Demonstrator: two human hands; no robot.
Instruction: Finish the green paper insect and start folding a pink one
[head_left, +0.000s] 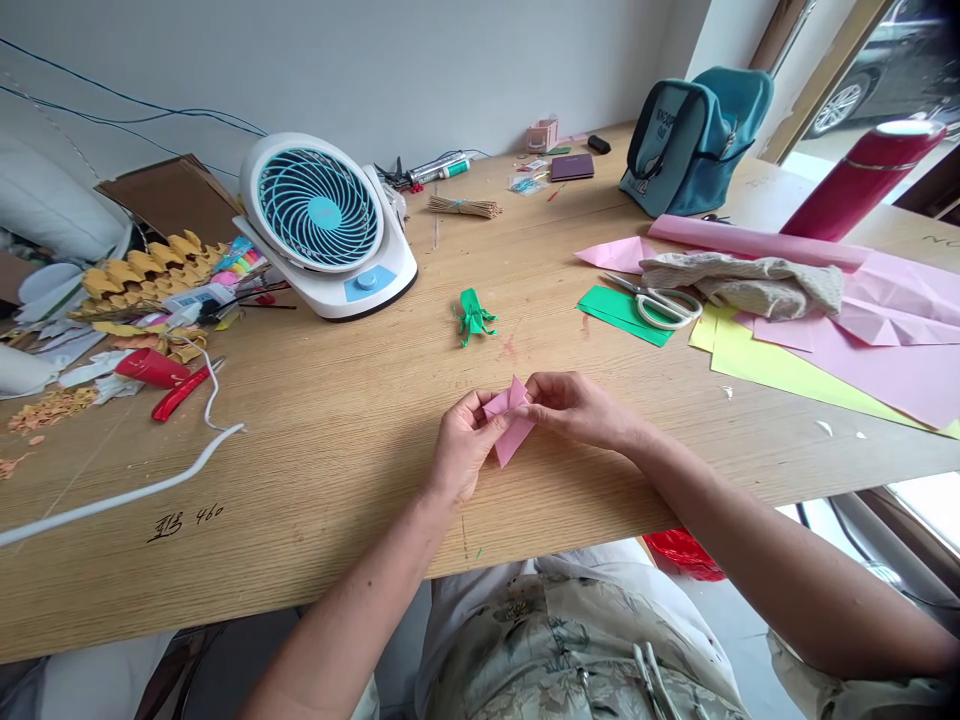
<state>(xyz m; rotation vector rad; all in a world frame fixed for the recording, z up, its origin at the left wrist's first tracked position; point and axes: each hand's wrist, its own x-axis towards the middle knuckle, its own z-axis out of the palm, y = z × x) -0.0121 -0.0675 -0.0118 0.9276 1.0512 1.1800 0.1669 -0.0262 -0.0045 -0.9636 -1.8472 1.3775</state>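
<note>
The table point(337, 475) spreads beneath everything; take twelve o'clock as straight away from the person. On it the fan point(322, 215) stands well apart from the hands, between ten and eleven. The left hand point(459, 447) comes in from seven o'clock and the right hand point(577, 408) from four, meeting near the table's front edge. Held between them is the pink paper point(514, 440), folded small: between two and three from the left hand, between eight and nine from the right. Its long axis runs from a tip near twelve to one between six and seven, crossing the line that joins the hands. Both hands pinch it, the left thumb lying across its face, the right fingertips at its right edge; both touch, but the left covers more. The green figure point(472, 320) lies at eleven, apart.
</note>
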